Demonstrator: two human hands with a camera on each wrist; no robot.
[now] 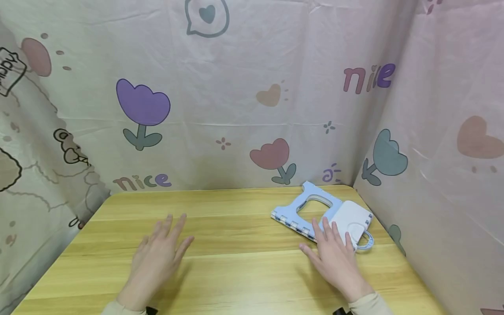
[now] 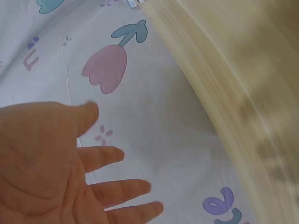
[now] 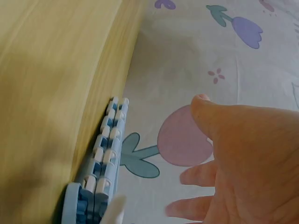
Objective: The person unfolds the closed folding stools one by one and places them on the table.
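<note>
A light-blue and white folded plastic item [image 1: 289, 215] lies flat at the table's back right. It has a large cutout, a white panel and a small blue loop. Hinge knuckles run along its edge, which shows in the right wrist view as a hinged side [image 3: 105, 149]. My right hand [image 1: 334, 258] is held palm down with fingers spread, its fingertips overlapping the white panel in the head view. In the right wrist view that hand looks apart from the item. Over the left of the table, my left hand [image 1: 155, 253] hovers with spread fingers and holds nothing.
The yellow wood-grain table [image 1: 236, 271] reaches back to a printed cloth [image 1: 220, 87] with tulips, hearts and letters. Cloth also hangs along the left and right sides. The plastic item lies close to the table's right edge.
</note>
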